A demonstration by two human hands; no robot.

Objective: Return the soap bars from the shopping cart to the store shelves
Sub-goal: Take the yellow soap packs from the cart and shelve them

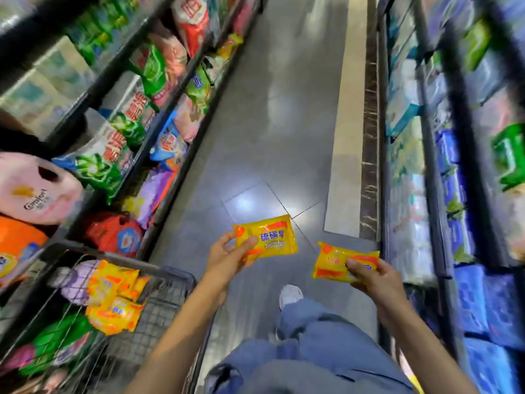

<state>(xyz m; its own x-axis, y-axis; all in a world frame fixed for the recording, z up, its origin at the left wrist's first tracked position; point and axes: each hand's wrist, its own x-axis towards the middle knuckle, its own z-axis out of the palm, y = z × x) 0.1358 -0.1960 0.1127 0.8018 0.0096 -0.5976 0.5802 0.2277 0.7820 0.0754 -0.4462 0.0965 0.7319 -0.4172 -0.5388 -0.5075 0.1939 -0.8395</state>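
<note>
two soap bars, one pinched per hand: left hand bar; right hand bar, long axes crosswise, nearer right shelves.

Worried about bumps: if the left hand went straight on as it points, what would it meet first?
Likely nothing: the left hand, holding a soap bar, points ahead over bare floor. Depth is unclear.

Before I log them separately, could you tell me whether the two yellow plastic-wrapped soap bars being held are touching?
Apart. The head view shows grey floor between the left-hand soap bar and the right-hand soap bar.
</note>
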